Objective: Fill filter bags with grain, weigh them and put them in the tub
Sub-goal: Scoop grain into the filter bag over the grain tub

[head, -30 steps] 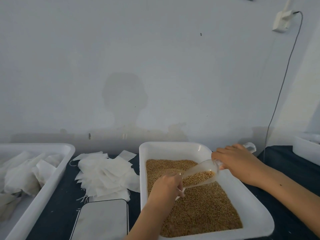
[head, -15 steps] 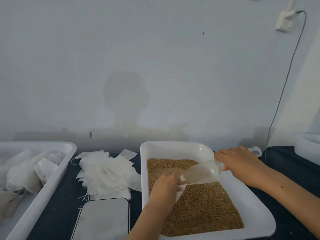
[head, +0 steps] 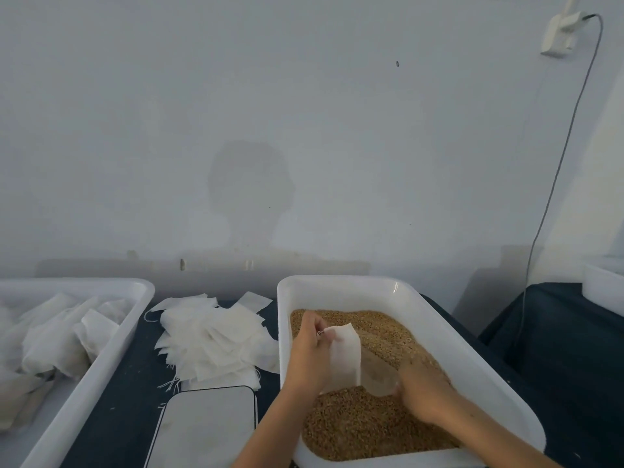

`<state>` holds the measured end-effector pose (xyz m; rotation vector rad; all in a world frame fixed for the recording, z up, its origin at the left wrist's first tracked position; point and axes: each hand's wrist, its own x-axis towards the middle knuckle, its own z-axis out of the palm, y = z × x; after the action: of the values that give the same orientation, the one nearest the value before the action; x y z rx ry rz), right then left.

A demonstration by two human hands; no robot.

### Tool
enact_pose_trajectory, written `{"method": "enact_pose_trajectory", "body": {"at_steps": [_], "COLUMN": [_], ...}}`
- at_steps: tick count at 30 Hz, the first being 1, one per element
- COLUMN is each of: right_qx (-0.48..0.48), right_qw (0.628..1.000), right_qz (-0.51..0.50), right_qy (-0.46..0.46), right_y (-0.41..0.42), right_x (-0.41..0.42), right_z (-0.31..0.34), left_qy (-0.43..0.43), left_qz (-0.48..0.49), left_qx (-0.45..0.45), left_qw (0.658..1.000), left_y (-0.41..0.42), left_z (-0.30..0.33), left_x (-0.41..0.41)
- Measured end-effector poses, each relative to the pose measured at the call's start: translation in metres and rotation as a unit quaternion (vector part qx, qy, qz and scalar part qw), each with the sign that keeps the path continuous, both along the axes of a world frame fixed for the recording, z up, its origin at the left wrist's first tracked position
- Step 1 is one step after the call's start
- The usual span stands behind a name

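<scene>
Filter bag pinched by left hand over grain.

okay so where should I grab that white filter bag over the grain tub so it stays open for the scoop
Pinch the filter bag at its top corner, coming from the left, as the left hand does now. The bag hangs limp, so holding it by the upper edge keeps its mouth up. That probably leaves the right side free for the clear scoop that the right hand holds low in the grain.

Three white tubs; one scale; one scoop; two hands.
</scene>
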<state>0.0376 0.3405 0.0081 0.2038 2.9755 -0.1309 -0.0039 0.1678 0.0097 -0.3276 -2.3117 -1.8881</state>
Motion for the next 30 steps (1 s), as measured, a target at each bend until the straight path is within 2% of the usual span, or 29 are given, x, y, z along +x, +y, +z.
{"method": "enact_pose_trajectory", "body": {"at_steps": [3,5,6,8,10,12,14,17,18,19,20,21,25,30], "right_qx": [0.066,0.053,0.009,-0.163,-0.367,-0.509,-0.610,-0.755,-0.783,-0.797,-0.796,-0.783,-0.678,-0.559], "right_qw": [0.997,0.999,0.999,0.984,0.928,0.857,0.783,0.643,0.608,0.588,0.588,0.604,0.711,0.795], "right_qz": [-0.009,0.013,0.032,0.056,0.030,-0.024,-0.060,-0.074,-0.077,-0.078,-0.072,-0.061,-0.015,-0.017], "right_qy": [-0.026,-0.006,0.014,0.052,0.056,0.080,0.106,0.104,0.107,0.114,0.124,0.135,0.186,0.233], "right_y": [-0.005,-0.005,-0.006,-0.011,-0.024,-0.033,-0.042,-0.059,-0.067,-0.075,-0.084,-0.094,-0.141,-0.189], "right_x": [-0.001,-0.001,-0.001,-0.001,0.002,0.002,0.002,0.003,0.004,0.005,0.005,0.005,0.009,0.003], "right_z": [-0.001,0.006,0.012,0.026,0.036,0.037,0.035,0.037,0.039,0.042,0.043,0.045,0.049,0.030], "left_qy": [0.001,0.005,0.007,0.030,0.082,0.129,0.150,0.136,0.114,0.095,0.090,0.102,0.120,0.085], "left_qz": [-0.003,-0.011,-0.015,-0.028,-0.029,-0.037,-0.044,-0.021,-0.017,-0.010,0.002,0.018,0.089,0.139], "left_qx": [0.001,0.008,0.016,0.041,0.052,0.054,0.062,0.080,0.089,0.091,0.080,0.058,0.043,-0.011], "left_qw": [1.000,1.000,1.000,0.998,0.995,0.989,0.986,0.987,0.989,0.991,0.993,0.993,0.988,0.987], "left_y": [-0.001,0.000,0.000,-0.001,-0.001,-0.004,-0.009,-0.022,-0.028,-0.036,-0.045,-0.055,-0.096,-0.142], "left_z": [0.001,0.003,0.004,0.009,0.015,0.022,0.030,0.040,0.042,0.042,0.040,0.038,0.028,0.014], "left_x": [0.001,0.002,0.004,0.010,0.015,0.019,0.021,0.023,0.024,0.025,0.027,0.029,0.040,0.047]}}
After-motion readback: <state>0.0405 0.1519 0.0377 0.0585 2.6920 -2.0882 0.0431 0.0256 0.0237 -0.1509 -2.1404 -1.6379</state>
